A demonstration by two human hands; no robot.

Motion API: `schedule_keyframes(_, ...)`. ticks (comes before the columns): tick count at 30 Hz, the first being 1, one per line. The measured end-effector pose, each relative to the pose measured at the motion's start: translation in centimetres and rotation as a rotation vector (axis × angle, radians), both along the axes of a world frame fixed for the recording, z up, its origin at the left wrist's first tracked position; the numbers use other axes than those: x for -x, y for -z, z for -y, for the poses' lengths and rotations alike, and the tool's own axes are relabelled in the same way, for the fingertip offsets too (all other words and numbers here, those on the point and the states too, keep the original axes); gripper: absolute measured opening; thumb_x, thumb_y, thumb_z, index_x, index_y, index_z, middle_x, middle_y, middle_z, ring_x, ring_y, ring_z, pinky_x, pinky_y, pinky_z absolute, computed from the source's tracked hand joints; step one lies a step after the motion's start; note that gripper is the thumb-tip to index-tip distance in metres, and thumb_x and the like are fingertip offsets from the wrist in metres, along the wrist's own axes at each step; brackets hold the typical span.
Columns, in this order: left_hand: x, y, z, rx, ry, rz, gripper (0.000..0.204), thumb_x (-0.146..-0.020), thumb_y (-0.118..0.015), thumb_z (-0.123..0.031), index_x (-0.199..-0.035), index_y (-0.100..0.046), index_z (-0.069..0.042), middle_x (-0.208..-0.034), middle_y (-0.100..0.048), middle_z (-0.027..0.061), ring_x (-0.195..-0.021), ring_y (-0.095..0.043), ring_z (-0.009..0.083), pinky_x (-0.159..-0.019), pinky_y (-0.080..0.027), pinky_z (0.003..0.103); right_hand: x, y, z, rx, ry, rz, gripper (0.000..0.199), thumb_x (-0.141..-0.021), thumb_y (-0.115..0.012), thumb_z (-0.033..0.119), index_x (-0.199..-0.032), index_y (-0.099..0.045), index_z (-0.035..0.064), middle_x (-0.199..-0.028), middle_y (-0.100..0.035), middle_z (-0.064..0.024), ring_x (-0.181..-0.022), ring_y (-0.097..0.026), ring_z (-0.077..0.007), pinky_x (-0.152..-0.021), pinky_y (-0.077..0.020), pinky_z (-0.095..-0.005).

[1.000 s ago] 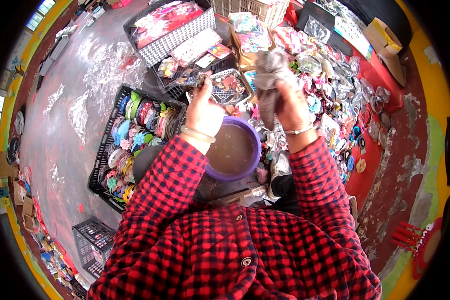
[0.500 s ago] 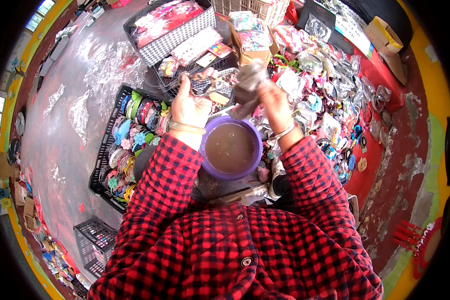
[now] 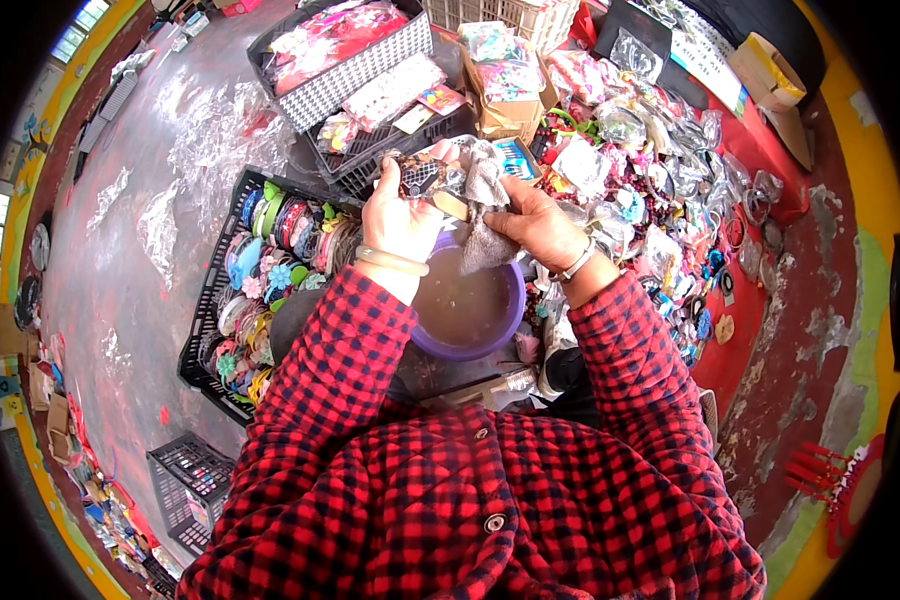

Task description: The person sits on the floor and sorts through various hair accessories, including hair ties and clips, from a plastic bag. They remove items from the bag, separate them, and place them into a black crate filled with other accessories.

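Note:
My left hand (image 3: 402,222) holds a dark patterned accessory (image 3: 422,178) with a tan tag; it looks like a hair ornament, but its exact kind is unclear. A grey wet-looking rag (image 3: 488,246) is gripped by my right hand (image 3: 544,226), and its upper part touches the accessory's right side. The rag's lower end hangs over a purple basin (image 3: 519,305) of murky brownish water (image 3: 458,312). The hands partly hide the basin's far rim.
Left of the basin, a black crate (image 3: 202,300) holds colourful headbands. Beyond my hands stand a grey crate (image 3: 355,85) of red packets and a cardboard box (image 3: 510,118). Bagged accessories (image 3: 660,215) are heaped on the right. A dark basket (image 3: 192,465) sits lower left.
The rag, blurred and raised before, has come down and left against the accessory. My left hand has shifted slightly right, so the hands are closer together.

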State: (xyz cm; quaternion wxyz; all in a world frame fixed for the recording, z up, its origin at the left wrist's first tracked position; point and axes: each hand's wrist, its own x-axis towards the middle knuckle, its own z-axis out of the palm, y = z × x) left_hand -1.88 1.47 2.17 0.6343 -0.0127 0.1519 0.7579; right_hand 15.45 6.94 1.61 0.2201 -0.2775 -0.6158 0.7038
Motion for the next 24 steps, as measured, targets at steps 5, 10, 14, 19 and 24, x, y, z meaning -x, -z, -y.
schedule_keyframes(5,-0.9,1.6,0.1,-0.072,0.078,-0.061,0.045,-0.097,-0.031,-0.033,-0.116,-0.045,0.005,-0.128,-0.043,0.0214,-0.116,-0.044,0.0291,-0.099,-0.037,0.043,1.5,0.2,0.6,-0.671,0.167,0.232,0.033,-0.080,-0.057,0.002,-0.113,-0.051,0.0008,-0.095,-0.061,-0.0129,-0.086,-0.059,-0.0223,-0.078,-0.0450,-0.0321)
schedule_keyframes(10,-2.7,1.4,0.2,-0.042,0.014,-0.154,0.041,-0.097,-0.034,-0.031,-0.119,-0.046,0.002,-0.118,-0.053,0.0131,-0.111,-0.049,0.0232,-0.100,-0.036,0.038,2.2,-1.7,1.4,-0.795,0.318,0.154,0.036,-0.078,-0.057,0.002,-0.113,-0.053,0.0017,-0.108,-0.058,-0.0203,-0.104,-0.055,-0.0349,-0.087,-0.0438,-0.0367)
schedule_keyframes(14,-3.1,1.8,0.1,-0.115,0.120,-0.090,0.038,-0.096,-0.037,-0.030,-0.119,-0.046,-0.001,-0.117,-0.053,0.0101,-0.109,-0.050,0.0227,-0.098,-0.036,0.037,2.5,-0.7,1.1,-1.034,0.307,0.068,0.037,-0.077,-0.057,0.002,-0.114,-0.054,0.0030,-0.115,-0.056,-0.0171,-0.113,-0.049,-0.0338,-0.094,-0.0401,-0.0388)
schedule_keyframes(19,-3.6,1.4,1.0,-0.123,0.110,-0.260,0.040,-0.096,-0.037,-0.031,-0.122,-0.044,-0.001,-0.118,-0.052,0.0087,-0.111,-0.049,0.0217,-0.096,-0.039,0.037,2.4,-1.7,2.8,-1.307,0.190,0.367,0.037,-0.074,-0.062,0.016,-0.109,-0.057,0.0060,-0.125,-0.051,-0.0107,-0.125,-0.038,-0.0296,-0.094,-0.0328,-0.0456)
schedule_keyframes(24,-1.8,1.8,0.7,-0.178,0.206,-0.068,0.038,-0.096,-0.034,-0.024,-0.125,-0.043,-0.001,-0.123,-0.049,0.0118,-0.115,-0.047,0.0234,-0.098,-0.037,0.036,1.9,-1.6,2.6,-1.402,0.118,0.487,0.036,-0.071,-0.063,0.019,-0.105,-0.058,0.0074,-0.134,-0.042,-0.0072,-0.131,-0.030,-0.0251,-0.090,-0.0310,-0.0467)
